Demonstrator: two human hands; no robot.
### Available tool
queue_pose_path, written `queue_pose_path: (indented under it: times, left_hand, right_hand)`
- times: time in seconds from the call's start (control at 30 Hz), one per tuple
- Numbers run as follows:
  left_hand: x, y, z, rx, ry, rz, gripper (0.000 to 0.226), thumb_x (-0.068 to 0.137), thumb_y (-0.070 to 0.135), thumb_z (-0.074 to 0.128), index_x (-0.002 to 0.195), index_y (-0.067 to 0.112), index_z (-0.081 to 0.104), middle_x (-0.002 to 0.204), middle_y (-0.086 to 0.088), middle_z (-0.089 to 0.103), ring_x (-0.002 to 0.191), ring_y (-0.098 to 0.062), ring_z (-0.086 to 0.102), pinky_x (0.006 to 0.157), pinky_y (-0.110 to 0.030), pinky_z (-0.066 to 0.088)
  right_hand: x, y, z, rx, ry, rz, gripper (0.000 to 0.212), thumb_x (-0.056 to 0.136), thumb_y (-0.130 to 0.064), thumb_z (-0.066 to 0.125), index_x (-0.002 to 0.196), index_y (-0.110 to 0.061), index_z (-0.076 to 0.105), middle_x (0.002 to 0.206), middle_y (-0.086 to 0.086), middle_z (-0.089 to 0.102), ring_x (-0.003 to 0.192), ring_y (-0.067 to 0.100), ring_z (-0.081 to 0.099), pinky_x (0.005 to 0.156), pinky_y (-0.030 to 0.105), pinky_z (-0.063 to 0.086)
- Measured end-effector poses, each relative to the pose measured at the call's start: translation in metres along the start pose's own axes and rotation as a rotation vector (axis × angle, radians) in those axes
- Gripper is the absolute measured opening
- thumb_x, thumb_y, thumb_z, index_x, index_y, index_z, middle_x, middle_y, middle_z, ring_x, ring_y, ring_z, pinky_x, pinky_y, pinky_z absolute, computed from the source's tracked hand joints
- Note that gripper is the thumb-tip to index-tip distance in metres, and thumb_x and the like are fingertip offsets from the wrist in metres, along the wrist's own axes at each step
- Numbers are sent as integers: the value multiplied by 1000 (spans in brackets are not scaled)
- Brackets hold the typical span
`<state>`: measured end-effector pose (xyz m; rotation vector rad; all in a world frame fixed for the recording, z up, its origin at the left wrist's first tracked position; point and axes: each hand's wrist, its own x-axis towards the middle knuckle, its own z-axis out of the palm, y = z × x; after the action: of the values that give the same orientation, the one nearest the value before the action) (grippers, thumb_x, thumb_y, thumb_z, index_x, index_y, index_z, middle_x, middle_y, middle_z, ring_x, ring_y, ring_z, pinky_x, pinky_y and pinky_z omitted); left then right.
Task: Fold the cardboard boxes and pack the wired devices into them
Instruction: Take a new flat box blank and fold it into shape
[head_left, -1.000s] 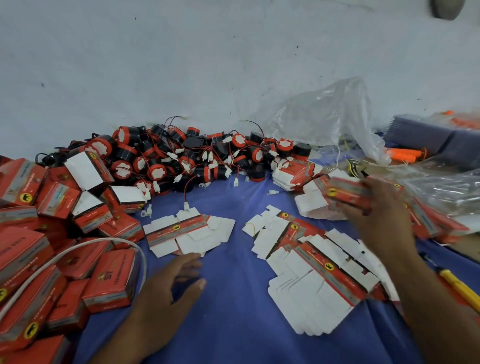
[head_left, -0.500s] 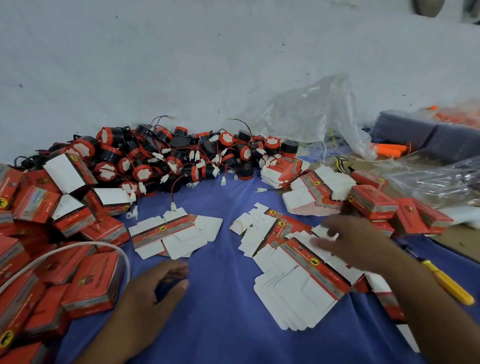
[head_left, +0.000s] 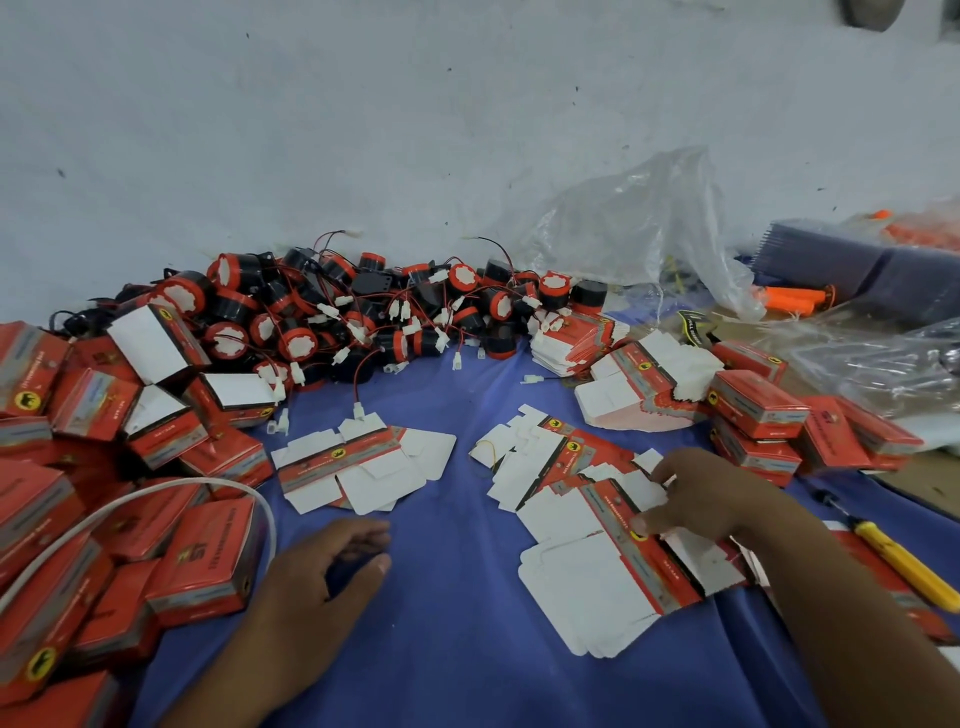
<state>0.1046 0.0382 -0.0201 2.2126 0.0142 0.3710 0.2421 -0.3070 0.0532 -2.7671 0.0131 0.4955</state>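
Against the wall, a heap of round black-and-red wired devices (head_left: 363, 317) with thin red leads and small white plugs, tangled together. Nearer than the heap and to its right, on the blue cloth (head_left: 457, 649), a fan of flat red-and-white cardboard box blanks (head_left: 597, 587), overlapping like cards. Right hand (head_left: 711, 499) on that fan, fingers curled, thumb tip down on the red strip of the top blank (head_left: 613, 499), seemingly pinching it at its near edge. Left hand (head_left: 332, 577) nearer than the heap and below its middle, resting on the cloth, fingers loosely bent and holding nothing. Left of the heap, a crowd of already folded red boxes (head_left: 202, 561), a few with white flaps still up; right of it, a smaller stack of folded red boxes (head_left: 758, 402). Likely handling: thin card, very light, springy along the creases, apt to slide off its neighbours or come away two at a time. Best taken at one long edge between thumb and fingertips, peeled clear, then squeezed at opposite creases to pop it square. Devices probably light but snag-prone: lift by the round body, not by the lead.
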Motion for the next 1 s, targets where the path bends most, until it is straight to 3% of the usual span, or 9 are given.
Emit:
queue_pose_path:
  times: [0.1, 0.2, 0.3, 0.53, 0.63, 0.7, 0.77, 0.83, 1.0]
  left_hand:
    - [-1, -1, 0, -17, -4, -6, 30, 89, 18, 70, 108, 41, 64, 101, 29, 68, 101, 10, 61, 80, -1, 44]
    - [-1, 1, 0, -23, 14, 5, 31, 89, 18, 69, 107, 42, 63, 103, 23, 70, 101, 9, 62, 80, -1, 45]
    - [-1, 8, 1, -50, 98, 57, 25, 90, 28, 68, 108, 44, 60, 108, 20, 68, 100, 6, 62, 80, -7, 48]
    - [-5, 34, 10, 207, 237, 423, 68, 86, 62, 53, 143, 29, 38, 150, 6, 38, 138, -11, 36, 111, -27, 34]
    - [-8, 35, 15, 180, 174, 315, 85, 76, 75, 51, 150, 47, 19, 158, 25, 15, 146, 4, 12, 114, -31, 24]
    - [-7, 33, 14, 157, 179, 290, 89, 76, 74, 51, 151, 40, 17, 161, 22, 11, 147, 6, 6, 116, -30, 20]
    - [-5, 33, 10, 165, 234, 312, 90, 78, 68, 55, 152, 30, 21, 163, 10, 16, 149, 3, 6, 118, -20, 15]
    - [-4, 37, 9, 140, 259, 341, 91, 82, 61, 64, 154, 25, 21, 164, 5, 16, 150, -2, 8, 117, -11, 12]
    - [-10, 37, 10, -301, 97, 328, 81, 90, 29, 64, 154, 44, 17, 163, 16, 16, 150, -10, 18, 111, -19, 35]
  right_hand:
    - [2, 2, 0, 100, -34, -55, 46, 84, -34, 80, 121, -13, 60, 117, 1, 65, 105, 20, 64, 93, 37, 53]
    - [-2, 1, -4, 333, -8, -181, 21, 92, -37, 71, 95, -16, 67, 89, -1, 73, 87, 21, 70, 87, 42, 55]
    - [-14, -15, -7, 763, -97, -292, 16, 97, -38, 64, 103, -25, 72, 99, 5, 78, 92, 30, 75, 88, 51, 57]
    - [-31, -84, 58, 1253, -155, -392, 20, 102, -26, 55, 99, -15, 72, 81, 2, 73, 64, 14, 68, 48, 24, 50]
    - [-41, -108, 76, 1325, -377, -476, 40, 105, -44, 42, 105, -26, 77, 102, 5, 75, 90, 23, 71, 75, 41, 57]
    - [-46, -117, 85, 1317, -483, -601, 41, 102, -51, 43, 121, -28, 71, 116, 10, 71, 105, 30, 67, 88, 49, 53]
    - [-50, -125, 92, 1326, -519, -692, 34, 100, -40, 52, 129, -29, 66, 132, 13, 64, 119, 34, 59, 103, 58, 42]
    - [-53, -131, 96, 1303, -549, -791, 36, 100, -24, 54, 134, -31, 62, 141, 2, 59, 128, 25, 55, 107, 50, 42]
    - [-54, -136, 92, 797, -225, -972, 72, 94, -23, 71, 154, -34, 35, 155, -19, 41, 143, 2, 38, 114, 36, 42]
